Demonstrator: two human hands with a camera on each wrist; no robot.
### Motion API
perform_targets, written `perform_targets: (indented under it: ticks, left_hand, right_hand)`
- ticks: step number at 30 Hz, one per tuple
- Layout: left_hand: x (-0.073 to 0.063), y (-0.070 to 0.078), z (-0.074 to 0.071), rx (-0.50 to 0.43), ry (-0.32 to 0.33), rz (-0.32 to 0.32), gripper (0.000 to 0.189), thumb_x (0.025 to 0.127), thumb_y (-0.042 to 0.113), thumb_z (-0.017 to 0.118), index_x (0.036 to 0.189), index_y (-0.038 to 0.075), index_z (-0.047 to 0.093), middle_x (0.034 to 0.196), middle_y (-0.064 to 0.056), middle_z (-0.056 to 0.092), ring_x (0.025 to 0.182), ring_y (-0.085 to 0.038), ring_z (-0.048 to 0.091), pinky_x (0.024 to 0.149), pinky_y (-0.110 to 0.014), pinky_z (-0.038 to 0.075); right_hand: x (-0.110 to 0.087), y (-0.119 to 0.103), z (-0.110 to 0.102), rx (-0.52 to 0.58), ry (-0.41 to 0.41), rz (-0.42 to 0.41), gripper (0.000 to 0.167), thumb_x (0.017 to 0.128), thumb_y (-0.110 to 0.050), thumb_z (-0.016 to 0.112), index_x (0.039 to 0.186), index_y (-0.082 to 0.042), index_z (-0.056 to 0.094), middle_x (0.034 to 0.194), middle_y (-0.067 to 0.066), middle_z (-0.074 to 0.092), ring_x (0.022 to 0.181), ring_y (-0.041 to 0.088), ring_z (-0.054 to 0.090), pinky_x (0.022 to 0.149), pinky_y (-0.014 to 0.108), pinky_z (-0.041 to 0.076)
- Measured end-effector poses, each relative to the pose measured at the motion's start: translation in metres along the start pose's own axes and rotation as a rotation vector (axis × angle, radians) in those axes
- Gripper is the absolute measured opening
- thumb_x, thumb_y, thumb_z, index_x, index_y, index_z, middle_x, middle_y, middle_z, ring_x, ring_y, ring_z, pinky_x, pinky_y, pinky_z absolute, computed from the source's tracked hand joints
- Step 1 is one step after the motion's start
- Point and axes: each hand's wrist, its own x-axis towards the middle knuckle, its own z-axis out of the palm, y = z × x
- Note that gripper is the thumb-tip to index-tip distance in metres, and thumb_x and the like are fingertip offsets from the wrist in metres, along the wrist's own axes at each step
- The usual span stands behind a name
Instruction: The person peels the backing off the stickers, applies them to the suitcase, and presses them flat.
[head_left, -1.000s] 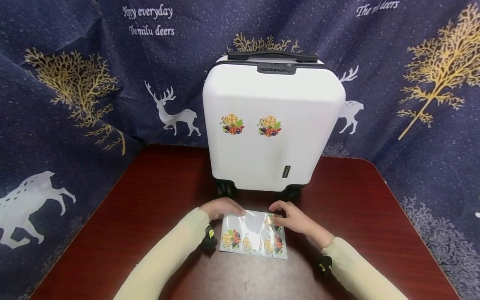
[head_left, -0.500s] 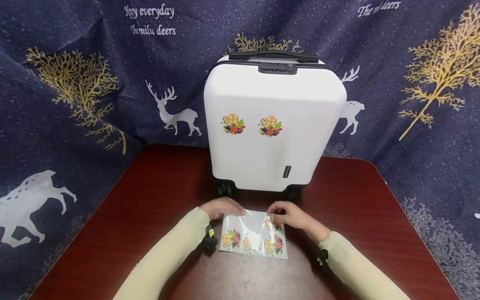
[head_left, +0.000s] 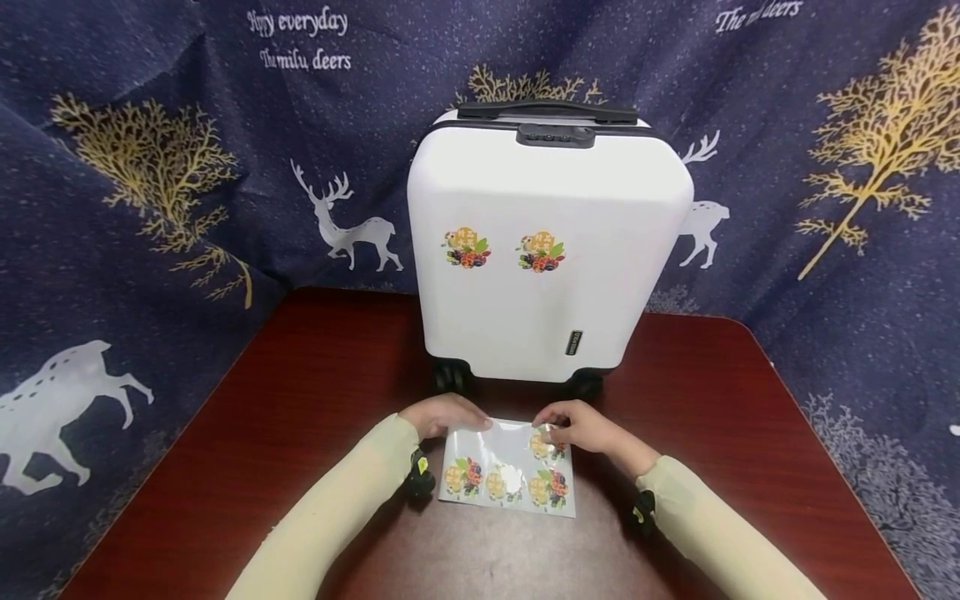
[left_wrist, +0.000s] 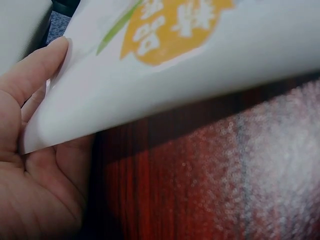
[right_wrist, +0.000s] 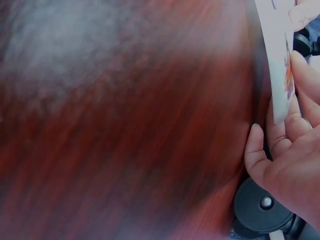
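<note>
A glossy white sticker sheet with several fruit-print stickers is tilted above the table before me. My left hand grips its upper left edge; in the left wrist view the thumb lies on the printed face and fingers pass behind. At the upper right, my right hand pinches the sheet beside a fruit sticker. Seen from the right wrist, its thumb lies on the face with other fingers behind. The sheet's upper left and middle show no stickers. Whether that right sticker is lifted, I cannot tell.
Behind the sheet, a white suitcase stands upright on black wheels. It bears two matching fruit stickers, a left one and a right one. The dark red table meets a blue patterned cloth at the back.
My right hand has moved slightly left onto the sheet's upper right part, its fingers coming closer together. The sheet's tilt shifts a little and the glare changes. My left hand keeps its place.
</note>
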Motion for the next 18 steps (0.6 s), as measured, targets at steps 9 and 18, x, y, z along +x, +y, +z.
perform_targets:
  ticks: [9,18]
  left_hand:
    - [-0.0005,0.0006,-0.001,-0.008,0.002,-0.011,0.034,0.094,0.02,0.072,0.119,-0.003,0.072,0.099,-0.012,0.078,0.083,-0.016,0.073,0.078,-0.031,0.063]
    - [-0.0042,0.0032,-0.0031,-0.01,0.0,-0.005,0.035,0.095,0.018,0.071,0.122,-0.005,0.07,0.106,-0.015,0.078,0.089,-0.017,0.074,0.082,-0.033,0.062]
  right_hand:
    - [-0.0017,-0.0064,0.0006,0.02,0.025,0.04,0.025,0.092,-0.004,0.069,0.114,0.007,0.073,0.096,0.018,0.077,0.075,0.005,0.061,0.066,0.019,0.052]
    - [-0.0019,-0.0023,-0.0019,0.147,0.006,0.052,0.03,0.095,-0.005,0.066,0.12,0.012,0.069,0.101,0.023,0.076,0.078,0.005,0.064,0.069,0.023,0.055]
